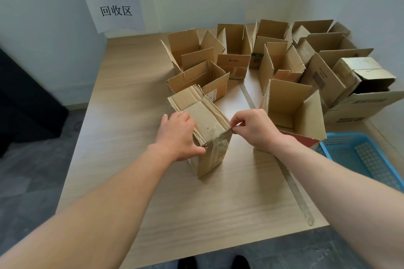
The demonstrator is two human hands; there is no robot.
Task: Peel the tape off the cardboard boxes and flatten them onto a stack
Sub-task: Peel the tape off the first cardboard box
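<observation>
Thumb and forefinger of the right hand (255,129) are pinched on a loose end of clear tape (219,141) at the near top corner of a closed box (209,159), which stands in the middle of the table (131,159). The left hand (177,135) grips the box's other side, fingers over the top, thumb on the near face. The peel looks barely begun. Next comes a steady pull along the seam, the left hand bracing. Behind, open boxes (288,105) wait; a blue basket (371,155) sits at the right edge.
</observation>
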